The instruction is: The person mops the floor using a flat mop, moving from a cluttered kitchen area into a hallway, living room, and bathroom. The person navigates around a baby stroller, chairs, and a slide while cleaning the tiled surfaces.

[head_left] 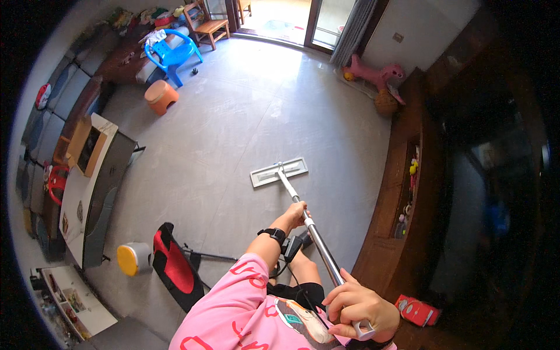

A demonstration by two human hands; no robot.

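A flat mop with a white rectangular head (269, 174) lies on the grey floor ahead of me, its silver pole (324, 252) slanting back toward my body. Partway down the pole, my left hand (297, 214) is closed around it; a black watch (274, 234) sits on that wrist. My right hand (363, 306) grips the top end of the pole, near its light grey handle end (365, 331), fingers bent and the thumb side lying along the pole. The underside of the mop head is hidden.
To the left are a low table (81, 204), a white bucket with a yellow lid (129, 260) and a black-and-red chair (175, 265). Farther off stand an orange stool (161, 97) and a blue chair (174, 57). A brown cabinet (379, 233) runs along the right, a pink toy (376, 74) beyond.
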